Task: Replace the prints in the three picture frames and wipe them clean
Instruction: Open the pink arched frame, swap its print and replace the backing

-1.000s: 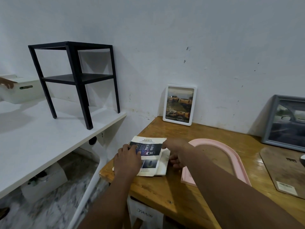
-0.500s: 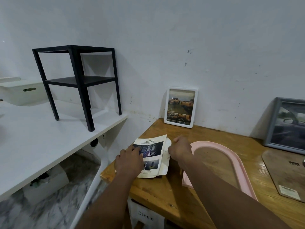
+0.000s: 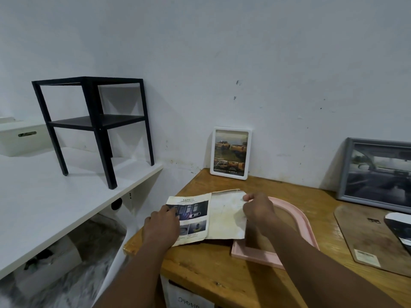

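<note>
Since half a second ago the stained white sheet (image 3: 224,216) has been drawn out to the right from beneath the SAFETY print (image 3: 193,210), so most of it now shows where only a sliver did, and the right hand (image 3: 259,210) has moved right with it.

A white desk (image 3: 55,196) fills the left and carries a black rack (image 3: 115,120) and, behind it, a white box (image 3: 20,138). The wooden table (image 3: 211,274) holds everything else. At its far right a grey frame (image 3: 343,170) leans on the wall with a dark car-interior picture in it. In front of that a brown backing board (image 3: 367,241) lies flat. The pink arched frame (image 3: 255,254) lies flat and empty near the middle. The right forearm crosses over it, and the stained sheet covers its left edge. A white frame (image 3: 231,152) stands against the wall, showing pickup trucks.

The two sheets lie side by side near the table's left front corner, the print overlapping the yellowed, blotched sheet. The left hand (image 3: 161,223) rests on the print with flat fingers. The right hand pinches the stained sheet's upper right edge.
</note>
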The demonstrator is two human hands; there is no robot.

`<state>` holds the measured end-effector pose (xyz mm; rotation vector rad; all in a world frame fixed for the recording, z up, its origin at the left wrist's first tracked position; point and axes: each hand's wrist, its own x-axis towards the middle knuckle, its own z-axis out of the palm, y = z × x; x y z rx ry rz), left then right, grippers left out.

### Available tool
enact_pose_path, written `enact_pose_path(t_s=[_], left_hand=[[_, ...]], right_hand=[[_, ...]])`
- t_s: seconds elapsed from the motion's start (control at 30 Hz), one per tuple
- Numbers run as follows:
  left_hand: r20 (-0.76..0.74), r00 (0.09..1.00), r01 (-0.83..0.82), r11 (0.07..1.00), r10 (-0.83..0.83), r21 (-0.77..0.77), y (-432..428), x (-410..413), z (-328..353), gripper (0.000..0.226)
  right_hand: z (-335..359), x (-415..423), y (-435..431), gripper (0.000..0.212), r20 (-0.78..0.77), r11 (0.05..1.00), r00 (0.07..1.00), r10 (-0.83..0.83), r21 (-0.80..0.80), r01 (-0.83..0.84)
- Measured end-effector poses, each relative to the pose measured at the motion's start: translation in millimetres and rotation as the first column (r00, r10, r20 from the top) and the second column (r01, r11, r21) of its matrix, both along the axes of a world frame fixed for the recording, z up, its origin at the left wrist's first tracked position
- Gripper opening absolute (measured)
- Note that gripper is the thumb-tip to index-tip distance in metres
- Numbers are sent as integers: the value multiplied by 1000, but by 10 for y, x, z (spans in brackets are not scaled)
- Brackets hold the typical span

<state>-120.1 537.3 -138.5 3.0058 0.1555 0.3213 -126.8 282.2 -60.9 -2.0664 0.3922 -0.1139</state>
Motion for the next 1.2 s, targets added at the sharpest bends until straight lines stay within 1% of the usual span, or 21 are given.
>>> enact_pose_path(t_s=[0.1, 0.2, 0.23, 0.27, 0.33, 0.4, 0.5, 0.57, 0.63, 0.77, 0.87, 0.93, 1.0, 1.2], left_hand=[[-21, 1000, 16, 998, -15, 63, -19, 15, 39, 52], [21, 996, 79, 992, -81, 98, -79, 21, 126, 52], [50, 992, 111, 992, -114, 66, -147, 30, 168, 50], [84, 987, 140, 990, -139, -6, -250, 43, 209, 47], [145, 971, 218, 954, -191, -204, -525, 48, 305, 40], [110, 950, 312, 889, -292, -336, -836, 36, 364, 39], [19, 911, 381, 823, -412, -420, -1246, 14, 330, 41], [5, 888, 419, 807, -459, -417, -1416, 12, 260, 45], [12, 876, 453, 814, -482, -363, -1515, 2, 219, 46], [71, 867, 493, 827, -494, -270, -1545, -8, 202, 39], [79, 859, 506, 815, -506, -282, -1524, -13, 185, 39], [76, 857, 507, 806, -510, -306, -1519, -18, 169, 39], [78, 856, 508, 802, -512, -315, -1522, -30, 163, 39], [123, 885, 459, 796, -449, -395, -1569, 17, 133, 29]], right_hand=[[17, 13, -344, 28, 32, 999, 998, -48, -3, 48], [9, -14, -717, 30, 24, 1000, 1000, -16, -26, 17], [-1, -42, -822, 31, 14, 999, 1000, -2, -46, 3], [-20, -70, -920, 32, 8, 998, 1000, 2, -70, -1], [-82, -134, -1071, 28, 8, 992, 1000, -4, -123, 5], [-144, -202, -1164, 22, 16, 984, 1000, -7, -178, 9], [-229, -255, -1267, 18, 40, 967, 999, -16, -253, 25], [-263, -293, -1310, 17, 15, 953, 1000, -13, -303, 17], [-300, -327, -1349, 18, -17, 932, 1000, -23, -362, 15], [-359, -397, -1381, 31, -35, 880, 999, -2, -474, -15], [-435, -422, -1336, 42, -37, 805, 999, 9, -592, -29], [-462, -440, -1274, 45, -41, 745, 999, -5, -667, -24], [-484, -452, -1225, 43, -43, 719, 999, -4, -694, -27], [-525, -472, -1215, 39, -12, 727, 999, 31, -686, -31]])
